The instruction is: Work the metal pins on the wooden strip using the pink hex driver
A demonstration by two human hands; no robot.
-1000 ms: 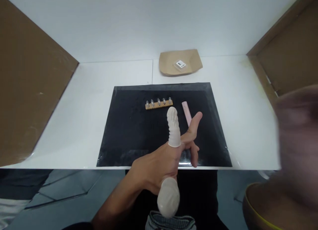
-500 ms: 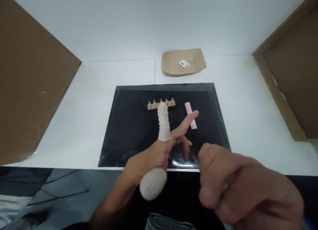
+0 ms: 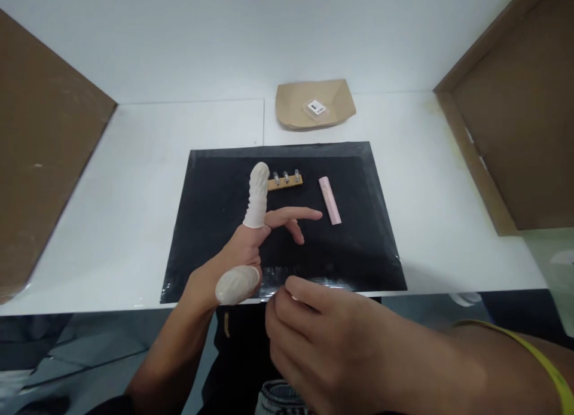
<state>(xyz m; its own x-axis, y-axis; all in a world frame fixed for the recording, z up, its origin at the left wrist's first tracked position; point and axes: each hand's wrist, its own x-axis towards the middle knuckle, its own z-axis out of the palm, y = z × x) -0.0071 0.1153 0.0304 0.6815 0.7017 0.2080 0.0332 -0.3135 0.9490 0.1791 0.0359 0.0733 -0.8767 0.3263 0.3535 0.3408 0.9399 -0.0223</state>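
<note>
My left hand [image 3: 244,247] is held above the near part of the black mat, fingers spread. White ribbed finger cots cover its index finger [image 3: 258,195] and thumb [image 3: 237,284]; the other fingers are bare. My right hand [image 3: 323,337] is at the front edge, thumb and fingertips pinched together; a small pale spot shows there, but I cannot make out what it is. Behind the covered index finger lies a wooden strip [image 3: 287,184] carrying small clear bulb-like pieces, its left end hidden. A pink bar [image 3: 330,201] lies just right of my left fingertips.
Beyond the black mat [image 3: 359,247] stands a brown paper tray [image 3: 287,107], with a small clear labelled box [image 3: 316,108] in it. Brown panels flank the white table [image 3: 430,182] at left and right, and a white wall rises behind.
My right hand has moved left and farther into view, close to my left hand, with its fingers pinched. My left hand stays spread. The view has shifted slightly.
</note>
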